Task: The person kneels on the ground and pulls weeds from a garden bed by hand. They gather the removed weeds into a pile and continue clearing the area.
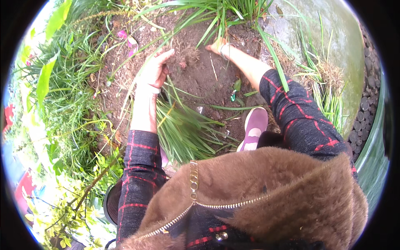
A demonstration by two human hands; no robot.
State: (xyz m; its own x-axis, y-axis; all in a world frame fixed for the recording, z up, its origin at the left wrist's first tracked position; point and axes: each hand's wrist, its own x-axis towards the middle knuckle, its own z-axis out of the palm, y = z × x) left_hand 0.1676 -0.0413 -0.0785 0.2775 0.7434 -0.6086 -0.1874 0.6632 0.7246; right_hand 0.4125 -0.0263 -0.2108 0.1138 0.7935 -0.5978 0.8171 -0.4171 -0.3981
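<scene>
My left hand [157, 68] is curled around the base of a clump of long grass-like leaves [190, 131]. The leaves fan down toward my feet and look blurred. Fine brown roots [187, 56] show just past my fingertips, over the soil; whether they belong to this clump is hard to tell. Farther up, my right hand [217, 46] is low against the soil, closed at the base of strappy green leaves [223, 18]. Its fingertips are partly hidden. Bare brown soil [200, 81] lies between both hands.
A large smooth stone [337, 37] borders the soil at right, with an uprooted grass tuft [328, 81] on it. Dense grass [68, 81] grows at left. Pink petals [126, 37] and a green shiny scrap [233, 95] lie on the soil, near my purple shoe [257, 123].
</scene>
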